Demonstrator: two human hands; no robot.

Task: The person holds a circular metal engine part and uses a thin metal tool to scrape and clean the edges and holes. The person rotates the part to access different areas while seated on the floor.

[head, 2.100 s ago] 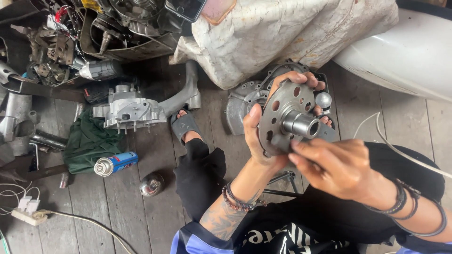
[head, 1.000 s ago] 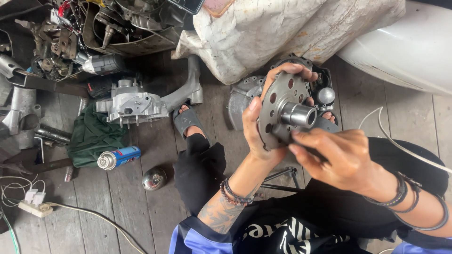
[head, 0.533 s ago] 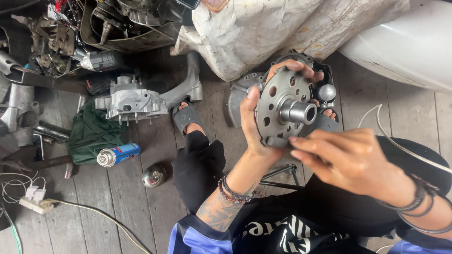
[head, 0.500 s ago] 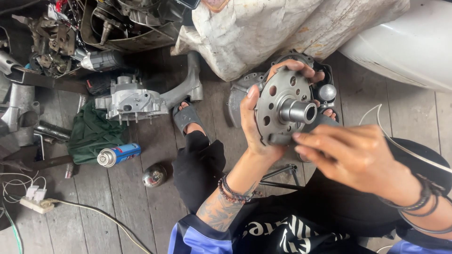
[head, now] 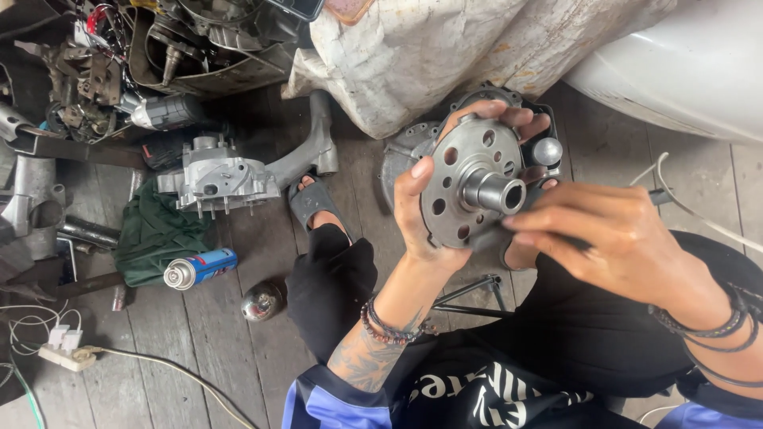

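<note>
A: What did the head view show in the hands?

B: The left hand (head: 417, 226) had a closed grip on a grey holed disc (head: 461, 187) with a hub, held upright above the lap. The right hand (head: 612, 238) pinched its fingers narrowly at the disc's lower right edge; whether they held anything, I couldn't tell.

A: Any packages or labels?

B: A spray can (head: 199, 268), blue-labelled with a silver end, lay on the plank floor (head: 238, 357) beside a green cloth (head: 155, 238). A white sack (head: 445, 48) sat at the top, behind the disc.
</note>
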